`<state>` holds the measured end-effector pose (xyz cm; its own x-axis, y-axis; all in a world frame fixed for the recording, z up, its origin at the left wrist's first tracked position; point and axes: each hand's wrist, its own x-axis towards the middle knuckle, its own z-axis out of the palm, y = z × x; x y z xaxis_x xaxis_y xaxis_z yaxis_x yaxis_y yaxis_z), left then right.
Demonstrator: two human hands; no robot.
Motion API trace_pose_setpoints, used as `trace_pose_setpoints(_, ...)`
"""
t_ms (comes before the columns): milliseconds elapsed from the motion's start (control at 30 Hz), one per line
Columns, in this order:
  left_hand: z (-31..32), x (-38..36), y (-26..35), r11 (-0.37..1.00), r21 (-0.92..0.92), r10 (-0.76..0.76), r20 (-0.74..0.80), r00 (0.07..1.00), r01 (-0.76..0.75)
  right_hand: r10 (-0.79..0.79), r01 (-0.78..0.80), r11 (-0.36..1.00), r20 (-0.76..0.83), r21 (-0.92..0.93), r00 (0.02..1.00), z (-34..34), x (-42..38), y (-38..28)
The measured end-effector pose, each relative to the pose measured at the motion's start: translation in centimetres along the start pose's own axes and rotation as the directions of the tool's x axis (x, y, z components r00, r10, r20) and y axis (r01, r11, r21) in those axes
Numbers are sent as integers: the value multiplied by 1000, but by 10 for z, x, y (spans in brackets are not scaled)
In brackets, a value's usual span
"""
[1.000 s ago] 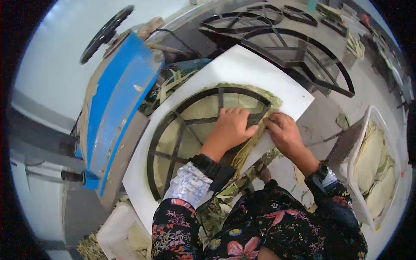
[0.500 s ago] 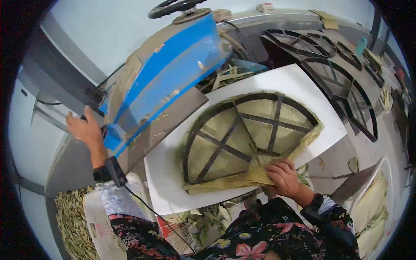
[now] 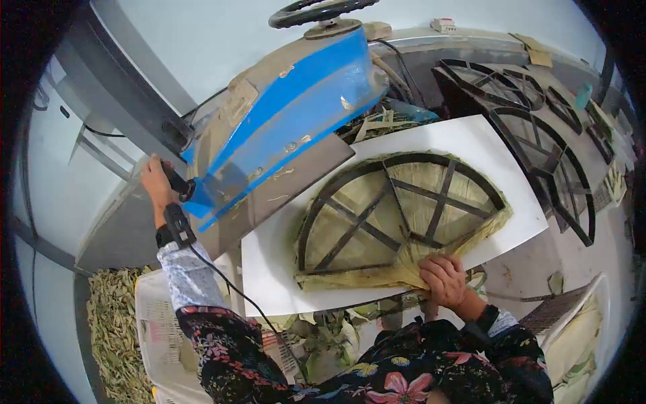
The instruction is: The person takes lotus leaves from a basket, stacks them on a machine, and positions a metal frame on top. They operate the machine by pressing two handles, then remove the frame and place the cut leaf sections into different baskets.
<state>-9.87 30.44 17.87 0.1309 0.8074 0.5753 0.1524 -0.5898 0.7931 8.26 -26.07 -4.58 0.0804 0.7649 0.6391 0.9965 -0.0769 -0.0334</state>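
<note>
On the white board (image 3: 268,264), leaves (image 3: 401,271) are clasped by the right hand (image 3: 447,279); left of it, a handle (image 3: 177,180) by the left hand (image 3: 157,183).

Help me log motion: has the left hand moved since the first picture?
Yes: the left hand went leftward, from right of the blue panel to the handle at its left end.

Your left hand (image 3: 157,184) moved from the frame (image 3: 441,198) to the black handle (image 3: 182,186); your right hand (image 3: 444,279), to the gathered leaves (image 3: 407,264).
</note>
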Motion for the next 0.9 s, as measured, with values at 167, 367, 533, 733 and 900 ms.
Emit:
trace_pose_setpoints(167,-11,-83,55,997,-65,54,34,998,-51,46,-50,998,93,41,995,-9,0,-3)
trace_pose_setpoints(367,-29,-170,113,988,-29,154,148,977,-151,62,-143,946,271,290,961,-54,34,4)
trace_pose_setpoints(533,-17,-137,80,929,264,308,-157,938,-261,62,-85,760,58,644,996,-72,129,-19)
trace_pose_setpoints(733,-1,-149,109,835,-447,-330,61,942,321,253,-99,253,33,962,967,-80,224,-56)
trace_pose_setpoints(900,2,-169,118,721,-605,-301,167,939,339,244,-315,-121,336,941,910,-99,234,-36)
